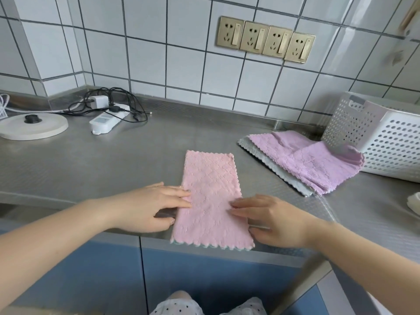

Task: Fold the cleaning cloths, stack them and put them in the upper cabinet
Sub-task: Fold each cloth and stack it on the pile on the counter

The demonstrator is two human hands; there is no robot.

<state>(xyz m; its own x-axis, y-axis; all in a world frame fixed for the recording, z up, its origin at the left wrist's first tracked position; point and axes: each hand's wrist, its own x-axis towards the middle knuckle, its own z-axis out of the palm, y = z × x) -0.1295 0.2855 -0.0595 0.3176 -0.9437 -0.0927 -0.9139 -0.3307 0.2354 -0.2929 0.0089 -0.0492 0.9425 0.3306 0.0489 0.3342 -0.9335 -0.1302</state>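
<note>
A pink cleaning cloth point(211, 196), folded into a long strip, lies on the steel counter point(113, 160) with its near end at the front edge. My left hand point(154, 206) rests on the cloth's left edge with fingers straight. My right hand point(272, 220) lies flat against its right edge, fingertips on the fabric. Farther right, a purple cloth point(313, 160) sits loosely folded on top of a grey-white cloth point(272, 167).
A white perforated basket point(386, 137) stands at the back right, touching the purple cloth. At the back left are a white power strip point(106, 120) with black cables and a round white kettle base point(31, 126). Blue cabinet doors point(204, 280) lie below the counter.
</note>
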